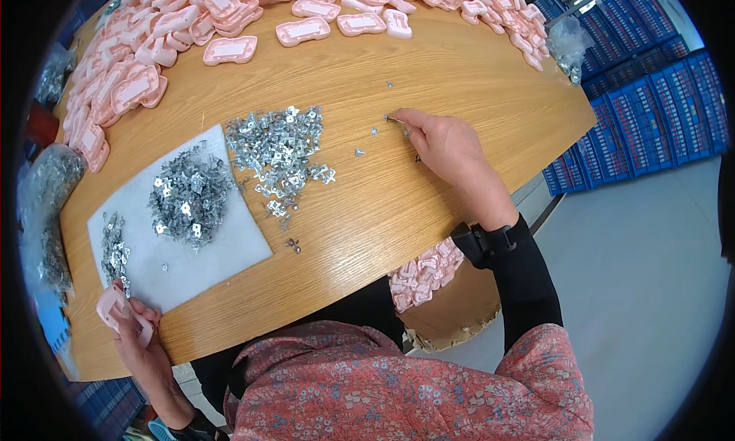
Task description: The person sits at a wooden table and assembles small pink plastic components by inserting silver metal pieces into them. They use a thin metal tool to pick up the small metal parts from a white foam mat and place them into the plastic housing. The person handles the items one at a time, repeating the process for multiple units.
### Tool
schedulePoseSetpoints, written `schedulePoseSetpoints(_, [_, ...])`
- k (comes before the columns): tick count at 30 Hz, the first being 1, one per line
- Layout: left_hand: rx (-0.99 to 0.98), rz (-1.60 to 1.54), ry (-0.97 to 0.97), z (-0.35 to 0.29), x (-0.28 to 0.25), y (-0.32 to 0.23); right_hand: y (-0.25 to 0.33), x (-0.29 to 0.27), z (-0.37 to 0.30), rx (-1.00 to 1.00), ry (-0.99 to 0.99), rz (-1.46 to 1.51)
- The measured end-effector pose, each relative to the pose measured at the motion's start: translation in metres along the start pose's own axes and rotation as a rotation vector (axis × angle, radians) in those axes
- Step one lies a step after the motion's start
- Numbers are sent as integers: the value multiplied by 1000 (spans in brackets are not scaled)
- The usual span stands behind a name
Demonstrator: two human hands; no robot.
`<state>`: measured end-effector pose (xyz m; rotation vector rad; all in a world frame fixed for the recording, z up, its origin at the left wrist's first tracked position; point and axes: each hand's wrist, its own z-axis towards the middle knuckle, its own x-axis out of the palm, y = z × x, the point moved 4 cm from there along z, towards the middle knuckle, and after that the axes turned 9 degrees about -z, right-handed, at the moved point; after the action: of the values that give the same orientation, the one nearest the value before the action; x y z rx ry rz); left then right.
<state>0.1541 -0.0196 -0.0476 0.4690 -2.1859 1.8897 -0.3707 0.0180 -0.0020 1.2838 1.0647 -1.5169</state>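
Observation:
At the lower left, my left hand [140, 335] is closed round a pink plastic shell [116, 309], holding it at the table's near edge. Beside it a narrow heap of small metal contact plates [115, 251] lies on a white foam sheet [218, 269]. My right hand [453, 148] is out over the right half of the table, thumb and forefinger pinched on a small, thin metal piece [389, 118]; its exact shape is too small to tell. A few tiny metal parts [359, 152] lie loose close to those fingertips.
A larger metal heap [191, 196] sits on the foam, with another heap of metal plates [279, 146] on the wood beside it. Many pink shells [176, 27] line the far side. Below the near edge stands a cardboard box [452, 307] of pink parts. Blue crates [643, 112] are stacked at right.

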Motion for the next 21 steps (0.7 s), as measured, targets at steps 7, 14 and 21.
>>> schedulePoseSetpoints(7, [-19,16,13,1,-1,-3,6,4,18,76,7,163])
schedulePoseSetpoints(14, [-19,-6,-14,-1,5,-3,10,2,34,-60,91,53])
schedulePoseSetpoints(21, [-45,65,-10,1,-5,0,-5,-6,10,95,171,524])
